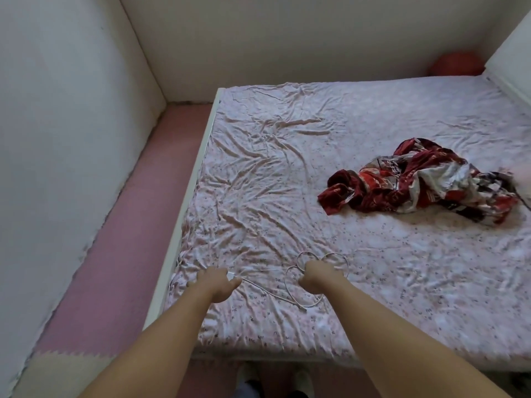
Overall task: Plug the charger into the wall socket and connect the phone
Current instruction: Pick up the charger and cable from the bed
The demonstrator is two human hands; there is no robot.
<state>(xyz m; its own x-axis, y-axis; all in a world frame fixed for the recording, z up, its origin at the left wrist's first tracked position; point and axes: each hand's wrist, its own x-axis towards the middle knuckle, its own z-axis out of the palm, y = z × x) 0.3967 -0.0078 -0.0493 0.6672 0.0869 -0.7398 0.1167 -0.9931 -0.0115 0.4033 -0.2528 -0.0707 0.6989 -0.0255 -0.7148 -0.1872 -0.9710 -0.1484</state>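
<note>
Charger cable (280,295), thin and white, lies in loose loops on the near left part of the bed sheet (287,179), and we see its free end pointing toward the foot edge. Our left hand (214,284) is curled down at the white charger plug (230,275), fingers closed around it as far as we can tell, though the plug is mostly covered. Our right hand (313,278) is closed into a loose fist on the looped part of the cable, with loops showing beyond and beside the knuckles. The cable runs slack along the sheet between the two hands.

We are reaching from the foot of the bed. The bed's left edge, a white frame rail (184,234), sits just beside the left hand. Beyond that rail a strip of pink floor mat (129,225) runs along the white wall (57,139) to the far corner, and it is bare along its length. The sheet is wrinkled but open across its middle and far side. A crumpled red and white cloth (419,182) lies well apart from the hands, toward the right. An orange round object (457,64) sits at the far right corner, blurred.
</note>
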